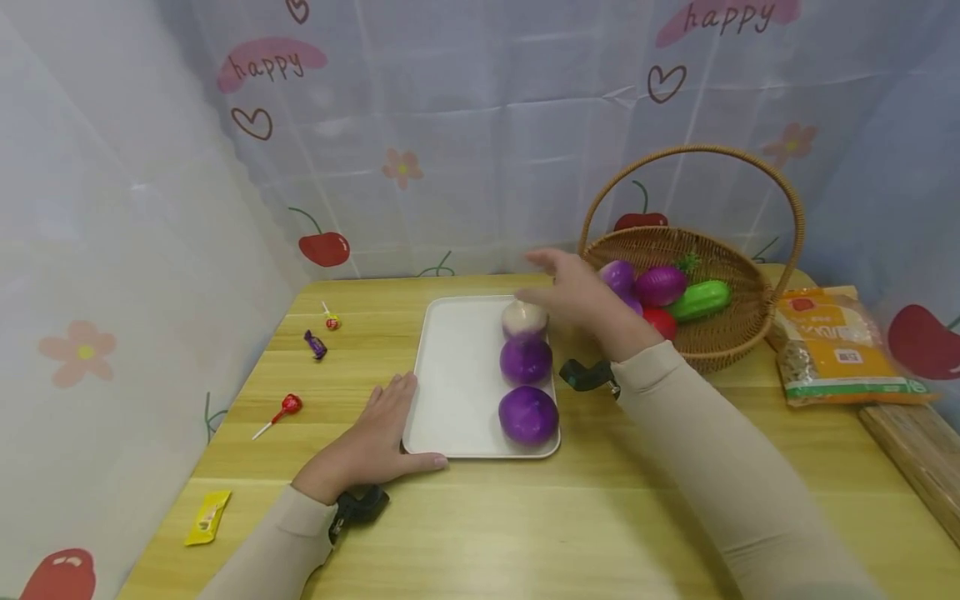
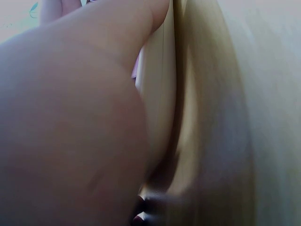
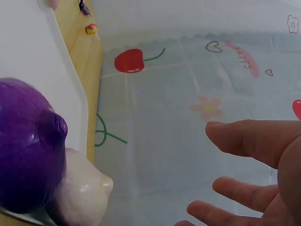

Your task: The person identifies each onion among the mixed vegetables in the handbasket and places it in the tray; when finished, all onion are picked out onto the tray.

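Observation:
A white tray (image 1: 457,375) lies on the wooden table, with three toy onions in a column along its right side. The nearest onion (image 1: 528,415) and the middle onion (image 1: 526,360) are glossy purple; the farthest onion (image 1: 524,317) is mostly white above purple. My left hand (image 1: 375,433) rests with straight fingers at the tray's near-left corner, thumb along the near edge. Fingers extended and holding nothing, my right hand (image 1: 573,292) hovers beside the white onion, between tray and basket. In the right wrist view its thumb and fingers (image 3: 254,141) are spread apart.
A wicker basket (image 1: 720,346) with a tall handle holds several toy vegetables at the back right. Beside it lie an orange-and-white bag (image 1: 836,342) and a wooden board (image 1: 915,467). Several sweets, including a red lollipop (image 1: 291,404), are scattered on the left. A patterned curtain (image 1: 487,167) hangs behind.

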A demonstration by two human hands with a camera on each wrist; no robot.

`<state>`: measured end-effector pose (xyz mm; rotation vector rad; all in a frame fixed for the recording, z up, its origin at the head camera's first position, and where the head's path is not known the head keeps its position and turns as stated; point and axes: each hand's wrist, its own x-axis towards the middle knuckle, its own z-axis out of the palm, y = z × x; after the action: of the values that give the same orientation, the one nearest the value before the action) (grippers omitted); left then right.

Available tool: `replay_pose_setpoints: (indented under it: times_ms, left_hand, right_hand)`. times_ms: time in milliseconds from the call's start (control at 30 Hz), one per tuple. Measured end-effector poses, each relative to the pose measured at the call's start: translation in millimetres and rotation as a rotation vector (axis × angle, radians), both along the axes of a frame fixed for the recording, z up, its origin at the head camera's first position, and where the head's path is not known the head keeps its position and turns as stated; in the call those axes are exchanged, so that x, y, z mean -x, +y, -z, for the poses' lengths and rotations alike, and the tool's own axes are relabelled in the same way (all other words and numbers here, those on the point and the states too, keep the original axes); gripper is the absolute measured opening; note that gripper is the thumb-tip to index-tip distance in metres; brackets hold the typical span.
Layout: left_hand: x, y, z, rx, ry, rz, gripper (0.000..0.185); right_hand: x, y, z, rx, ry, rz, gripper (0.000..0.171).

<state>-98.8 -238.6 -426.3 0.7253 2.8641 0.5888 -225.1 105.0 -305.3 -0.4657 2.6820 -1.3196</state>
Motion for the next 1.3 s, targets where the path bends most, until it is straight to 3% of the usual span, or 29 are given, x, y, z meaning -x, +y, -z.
replay_pose_setpoints:
  times_ms: [300,633,1067,1300]
  left_hand:
    - [0.2,1,-0.4,-0.005,-0.002,-0.003,0.137]
    - [-0.4,-1,0.2,-0.009,0.001,-0.006,0.137]
    - [-0.2,0,1.4,-0.011,0.002,0.004,0.136]
    - [-1.0,0,0.0,-0.018,0.0,0.004,0.136]
  right_hand:
    - [-4.4,27,-10.5,0.075,-0.047,0.009,0.072]
    - [-6.4,51,-23.8,0.02,-0.028,-0.009,0.07]
    - [-10.7,85,-24.4,-0.051,-0.047,0.075,0.075]
    - [-5.4,107,-30.7,-0.119,-0.05,0.093,0.09]
